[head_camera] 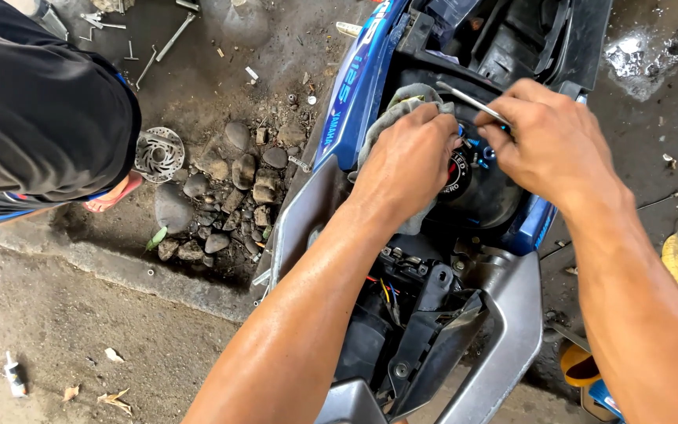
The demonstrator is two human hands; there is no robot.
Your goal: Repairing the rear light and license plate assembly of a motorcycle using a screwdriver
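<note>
A blue and grey scooter [504, 314] with its seat area opened fills the right of the scene. At the far left another person's dark sleeve [41, 102] leans in. The left hand [406, 161] closes on a grey rag [394, 118] over the black tank opening; just right, the right hand [551, 145] grips a slim metal tool [468, 100].

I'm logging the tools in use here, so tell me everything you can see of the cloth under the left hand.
The cloth is a grey-green rag, soft and crumpled, looking worn. It lies bunched over the opened top of the blue scooter body, beside a round black part. The left hand presses down on it and covers most of it; only its upper folds and a strip below the wrist show.
</note>
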